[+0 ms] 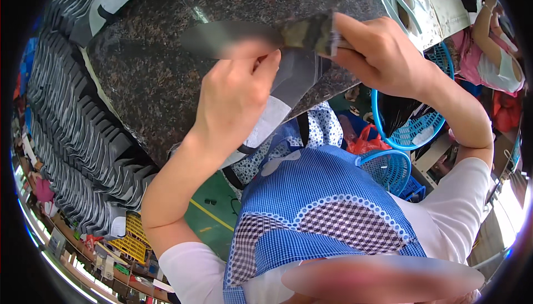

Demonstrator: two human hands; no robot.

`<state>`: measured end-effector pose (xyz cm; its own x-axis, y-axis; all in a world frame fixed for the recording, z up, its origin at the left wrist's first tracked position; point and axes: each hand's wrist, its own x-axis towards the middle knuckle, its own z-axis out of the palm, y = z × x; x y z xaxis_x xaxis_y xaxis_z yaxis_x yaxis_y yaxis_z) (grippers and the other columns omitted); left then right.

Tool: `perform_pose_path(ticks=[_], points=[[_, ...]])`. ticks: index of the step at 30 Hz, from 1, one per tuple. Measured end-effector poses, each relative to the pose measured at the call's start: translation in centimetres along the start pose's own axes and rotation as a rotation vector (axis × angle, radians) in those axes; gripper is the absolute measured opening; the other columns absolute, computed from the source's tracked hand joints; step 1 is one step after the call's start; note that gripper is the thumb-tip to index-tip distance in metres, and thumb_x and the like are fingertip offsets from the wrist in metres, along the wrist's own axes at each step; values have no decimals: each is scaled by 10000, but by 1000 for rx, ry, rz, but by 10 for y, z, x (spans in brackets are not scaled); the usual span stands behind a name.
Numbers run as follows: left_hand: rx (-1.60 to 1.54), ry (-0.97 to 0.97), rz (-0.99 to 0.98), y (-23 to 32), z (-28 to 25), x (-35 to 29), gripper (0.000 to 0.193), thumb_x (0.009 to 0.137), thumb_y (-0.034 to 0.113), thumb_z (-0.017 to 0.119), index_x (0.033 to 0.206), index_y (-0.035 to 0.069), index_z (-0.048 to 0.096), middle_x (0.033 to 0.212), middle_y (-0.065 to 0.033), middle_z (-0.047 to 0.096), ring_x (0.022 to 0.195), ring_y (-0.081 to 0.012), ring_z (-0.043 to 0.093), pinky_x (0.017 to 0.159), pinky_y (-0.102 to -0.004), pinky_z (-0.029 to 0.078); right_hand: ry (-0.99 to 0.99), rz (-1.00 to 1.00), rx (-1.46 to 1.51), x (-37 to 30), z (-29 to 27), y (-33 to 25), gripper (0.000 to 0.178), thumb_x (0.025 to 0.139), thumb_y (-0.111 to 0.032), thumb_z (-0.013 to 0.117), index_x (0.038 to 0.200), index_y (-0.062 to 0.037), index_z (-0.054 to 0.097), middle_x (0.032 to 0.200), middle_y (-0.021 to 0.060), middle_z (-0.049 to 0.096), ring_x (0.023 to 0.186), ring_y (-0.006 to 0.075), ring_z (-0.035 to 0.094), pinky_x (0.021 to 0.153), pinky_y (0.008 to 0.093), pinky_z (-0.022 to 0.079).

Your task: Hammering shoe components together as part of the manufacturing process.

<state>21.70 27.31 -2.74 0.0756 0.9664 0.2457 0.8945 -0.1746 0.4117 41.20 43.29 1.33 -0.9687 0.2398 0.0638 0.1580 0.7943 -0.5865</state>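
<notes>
My right hand (383,54), closed, grips a flat brush (305,33) with a mottled olive-and-dark head that points left. Under the brush lies a flexible dark grey cut piece (300,73). Its pale grey end (269,118) hangs over the near edge of the dark speckled stone tabletop (150,82). My left hand (233,96) has its thumb and fingers closed on the left side of this piece. A blurred oval covers its fingertips and the spot just beyond them.
Overlapping rows of similar dark grey pieces (78,121) line the left side, some on the tabletop corner. Blue plastic baskets (386,168) stand below right, near a red bag (366,140). A yellow crate (133,237) is lower left. At far right another person (491,54) sits.
</notes>
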Motion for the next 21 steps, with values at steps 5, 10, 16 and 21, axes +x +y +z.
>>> perform_pose_path(ticks=[5,10,16,21], points=[[-335,-14,-202,-15,-3,-6,221,749,60,767,960,29,712,871,-57,612,817,-233,630,664,-344,536,-19,19,57,-15,16,8,215,916,-195,677,1014,-54,548,629,162,563,588,387,580,505,457,424],[-248,43,-77,-8,-3,-10,214,743,23,776,948,8,717,902,-86,635,822,-256,643,684,-340,527,88,105,204,-9,18,4,192,907,-122,667,1049,-62,552,639,162,566,600,387,592,510,443,438],[-15,12,-88,11,2,-18,175,752,14,759,912,5,690,890,-85,606,795,-266,627,657,-357,519,67,-14,69,-12,16,2,222,816,-37,731,1001,-8,612,847,149,650,672,294,647,607,364,500],[-248,-15,-120,-12,-13,-23,186,762,31,735,946,30,715,880,-58,605,805,-241,621,666,-346,539,-2,10,160,-17,27,0,195,905,-135,672,1045,-65,554,616,133,556,566,358,598,484,422,443]])
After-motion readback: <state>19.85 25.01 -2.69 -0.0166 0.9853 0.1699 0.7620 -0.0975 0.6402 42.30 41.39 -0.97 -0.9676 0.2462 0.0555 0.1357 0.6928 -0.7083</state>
